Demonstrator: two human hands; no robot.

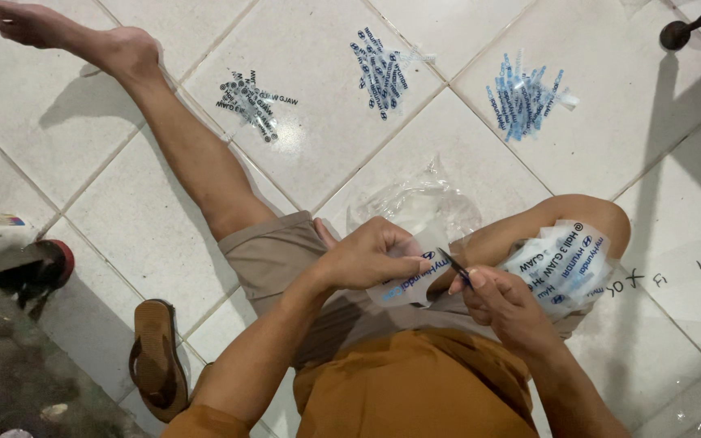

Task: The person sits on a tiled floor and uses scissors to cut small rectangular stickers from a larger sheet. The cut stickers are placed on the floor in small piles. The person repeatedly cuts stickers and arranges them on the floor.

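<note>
Hands meet at lower centre: left hand (371, 258) pinches a clear printed sticker sheet (406, 285), right hand (503, 304) grips dark tweezers (453, 265) whose long axis points up-left onto it.

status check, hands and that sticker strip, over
Left hand pinching clear printed sticker strip. Right hand working thin dark tool at it. Nothing in the way.

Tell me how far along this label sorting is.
Done: three piles of clear printed labels lie on the floor tiles, black, dark blue and light blue. In hand: the left hand and right hand work one label. Left: a stack of labels on the knee.
</note>
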